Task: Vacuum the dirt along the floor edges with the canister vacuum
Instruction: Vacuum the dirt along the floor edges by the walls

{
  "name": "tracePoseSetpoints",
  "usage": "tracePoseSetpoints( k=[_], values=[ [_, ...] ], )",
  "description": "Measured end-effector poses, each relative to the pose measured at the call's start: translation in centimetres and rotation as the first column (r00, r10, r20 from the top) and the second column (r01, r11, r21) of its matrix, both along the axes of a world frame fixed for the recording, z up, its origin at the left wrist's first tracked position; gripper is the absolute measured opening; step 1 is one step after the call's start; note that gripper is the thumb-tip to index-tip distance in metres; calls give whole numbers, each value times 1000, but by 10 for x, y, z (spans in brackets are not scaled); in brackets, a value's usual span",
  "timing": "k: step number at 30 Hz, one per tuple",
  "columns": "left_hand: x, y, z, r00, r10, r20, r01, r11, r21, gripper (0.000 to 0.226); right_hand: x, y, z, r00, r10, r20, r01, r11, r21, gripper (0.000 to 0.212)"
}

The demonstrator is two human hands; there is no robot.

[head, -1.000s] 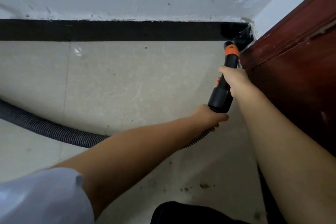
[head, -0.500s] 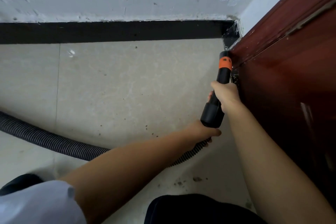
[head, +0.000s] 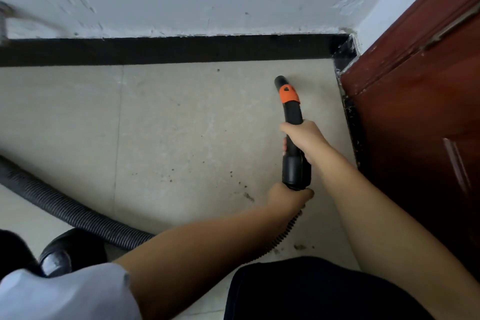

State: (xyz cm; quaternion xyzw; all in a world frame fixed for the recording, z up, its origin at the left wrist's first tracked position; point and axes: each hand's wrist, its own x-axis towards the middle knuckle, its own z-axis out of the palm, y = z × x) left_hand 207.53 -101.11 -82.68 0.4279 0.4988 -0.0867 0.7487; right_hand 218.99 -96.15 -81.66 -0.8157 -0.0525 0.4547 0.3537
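Note:
The black vacuum nozzle (head: 293,117) with an orange collar points away from me over the beige floor tiles, its tip well short of the black baseboard (head: 168,50). My right hand (head: 304,139) grips the nozzle's middle. My left hand (head: 287,196) holds its rear end where the ribbed black hose (head: 65,209) joins. The hose runs left across the floor. Dirt specks (head: 248,196) lie on the tiles near my left hand, and more debris (head: 352,122) sits along the door's bottom edge.
A dark red wooden door (head: 420,112) fills the right side and meets the baseboard at the corner. A white wall rises behind the baseboard. My black shoe (head: 70,249) stands at lower left, beside the hose.
The nozzle has pulled back out of the corner by the door and swung left onto the open tiles. Both hands kept their grip.

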Motion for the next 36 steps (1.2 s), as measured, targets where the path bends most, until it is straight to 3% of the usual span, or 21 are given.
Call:
tracePoseSetpoints(
  k=[5,11,22,28,36],
  values=[
    [-33,38,0,976,212,-46,-208,976,66,14,-49,64,-2,959,283,10,-283,959,19,6],
    [-58,87,-5,973,201,-117,-184,973,141,19,-69,107,-9,970,241,5,-241,968,72,8],
    [-88,114,1,924,375,-79,-363,922,133,11,-120,158,-5,876,482,6,-482,876,28,18],
    [-116,147,7,855,517,-46,-512,854,87,17,-167,202,12,740,669,78,-665,744,-67,22],
    [-157,186,7,758,652,-2,-652,758,-22,12,-227,248,15,643,757,113,-748,653,-115,30]
  ],
)
